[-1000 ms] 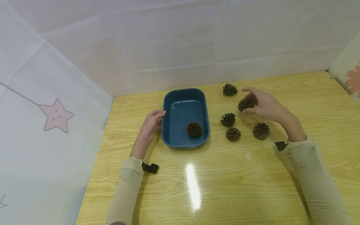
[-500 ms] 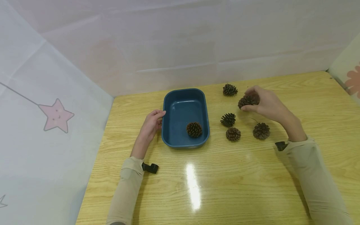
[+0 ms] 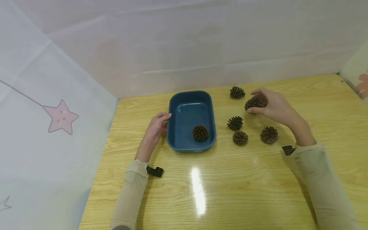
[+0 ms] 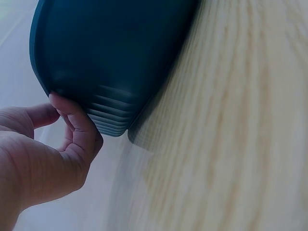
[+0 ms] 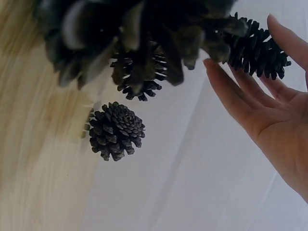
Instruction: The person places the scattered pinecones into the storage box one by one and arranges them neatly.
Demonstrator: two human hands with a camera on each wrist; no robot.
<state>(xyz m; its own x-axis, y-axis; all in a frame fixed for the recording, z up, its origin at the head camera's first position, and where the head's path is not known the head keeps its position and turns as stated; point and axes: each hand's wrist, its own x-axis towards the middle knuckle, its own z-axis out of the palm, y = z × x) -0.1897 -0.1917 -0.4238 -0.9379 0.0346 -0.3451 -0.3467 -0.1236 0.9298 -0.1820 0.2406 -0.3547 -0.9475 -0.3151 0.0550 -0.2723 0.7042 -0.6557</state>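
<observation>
My left hand point(image 3: 157, 126) grips the left rim of a deep blue plastic tub point(image 3: 175, 145); in the left wrist view, thumb and forefinger pinch the rim of the tub point(image 4: 120, 48). One pine cone point(image 3: 200, 133) lies inside, near the tub's front right corner. Right of the tub, my right hand point(image 3: 274, 105) holds another pine cone point(image 3: 253, 103) between thumb and fingers. In the right wrist view that held pine cone point(image 5: 257, 50) sits in the fingers of the right hand point(image 5: 269, 110). Whether it touches the table cannot be told.
Around the right hand on the wooden table point(image 3: 230, 185) lie a far pine cone point(image 3: 237, 92), a dark pine cone point(image 3: 235, 123), a nearer pine cone point(image 3: 240, 138) and a stemmed pine cone point(image 3: 269, 135). A pale cloth wall point(image 3: 184, 48) stands behind.
The right hand's raised fingers have closed down around the pine cone. My left hand keeps its place on the tub. The head view has shifted slightly.
</observation>
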